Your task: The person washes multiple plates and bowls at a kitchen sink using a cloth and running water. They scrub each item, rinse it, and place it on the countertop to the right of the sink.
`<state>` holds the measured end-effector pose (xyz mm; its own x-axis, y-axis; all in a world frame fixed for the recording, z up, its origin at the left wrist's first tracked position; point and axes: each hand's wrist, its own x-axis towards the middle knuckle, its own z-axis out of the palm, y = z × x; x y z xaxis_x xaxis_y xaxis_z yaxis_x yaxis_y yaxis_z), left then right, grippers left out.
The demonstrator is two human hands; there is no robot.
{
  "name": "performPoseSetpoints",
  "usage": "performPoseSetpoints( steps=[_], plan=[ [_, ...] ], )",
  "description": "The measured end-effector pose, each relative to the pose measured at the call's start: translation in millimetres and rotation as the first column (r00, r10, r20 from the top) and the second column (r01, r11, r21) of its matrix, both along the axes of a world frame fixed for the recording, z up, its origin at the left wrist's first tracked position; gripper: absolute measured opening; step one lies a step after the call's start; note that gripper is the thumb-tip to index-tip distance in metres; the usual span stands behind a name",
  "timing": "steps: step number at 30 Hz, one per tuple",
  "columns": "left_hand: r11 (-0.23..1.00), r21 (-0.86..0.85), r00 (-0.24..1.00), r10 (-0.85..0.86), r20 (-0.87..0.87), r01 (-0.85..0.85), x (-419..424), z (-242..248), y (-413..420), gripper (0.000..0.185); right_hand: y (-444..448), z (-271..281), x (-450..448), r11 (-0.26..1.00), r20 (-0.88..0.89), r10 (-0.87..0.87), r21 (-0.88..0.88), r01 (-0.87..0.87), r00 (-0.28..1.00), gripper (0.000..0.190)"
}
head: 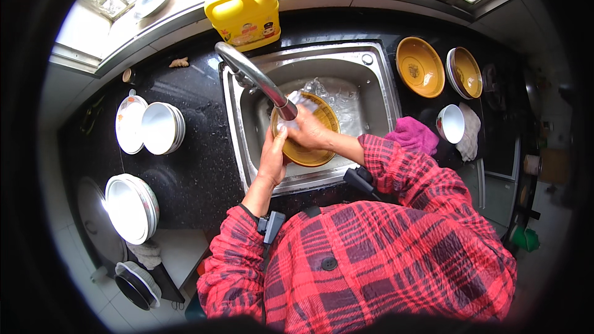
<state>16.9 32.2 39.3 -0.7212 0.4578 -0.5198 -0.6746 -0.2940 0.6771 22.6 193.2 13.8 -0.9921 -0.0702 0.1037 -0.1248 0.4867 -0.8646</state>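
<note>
Over the stainless steel sink (371,97), my left hand (273,155) grips the near-left rim of a brown-yellow bowl (313,153). My right hand (308,127) is inside the bowl, closed on a whitish cloth (294,99) that is partly hidden by the faucet and the fingers. The curved metal faucet (255,69) reaches over the bowl, its spout end just above my right hand. Water splashes in the basin behind the bowl.
A yellow jug with a red pump (246,18) stands behind the sink. Stacked white bowls (160,128) and plates (127,206) are at left. At right are a brown-yellow bowl (420,67), more stacked bowls (466,72), a magenta cloth (413,137) and a small white bowl (450,124).
</note>
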Motion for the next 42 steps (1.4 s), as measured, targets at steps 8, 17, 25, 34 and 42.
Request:
performPoseSetpoints(
  steps=[8, 17, 25, 34, 42],
  plan=[
    [0.996, -0.078, 0.999, -0.046, -0.001, 0.046, -3, 3, -8, 0.053, 34, -2, 15, 0.717, 0.346, 0.174, 0.598, -0.36, 0.922, 0.037],
    [0.997, -0.036, 0.987, -0.064, 0.146, 0.07, -14, -12, -5, 0.066, 0, 3, 7, 0.839, 0.505, 0.545, -0.334, -0.431, 0.669, 0.051],
    [0.986, -0.052, 0.943, -0.137, 0.305, 0.16, -30, 0, -23, 0.092, 15, 43, 3, 0.905, 0.275, 0.426, -0.108, -0.412, 0.862, 0.036],
    [0.993, 0.113, 0.947, 0.005, 0.32, -0.043, -19, -33, -29, 0.06, 46, 28, -14, 0.061, 0.379, 0.485, -0.914, 0.401, 0.788, 0.052],
    [0.906, 0.375, 0.954, 0.09, 0.286, -0.198, -18, -26, -28, 0.046, 61, -13, 5, 0.126, 0.624, 0.417, -0.76, 0.638, 0.661, 0.057]
  ],
)
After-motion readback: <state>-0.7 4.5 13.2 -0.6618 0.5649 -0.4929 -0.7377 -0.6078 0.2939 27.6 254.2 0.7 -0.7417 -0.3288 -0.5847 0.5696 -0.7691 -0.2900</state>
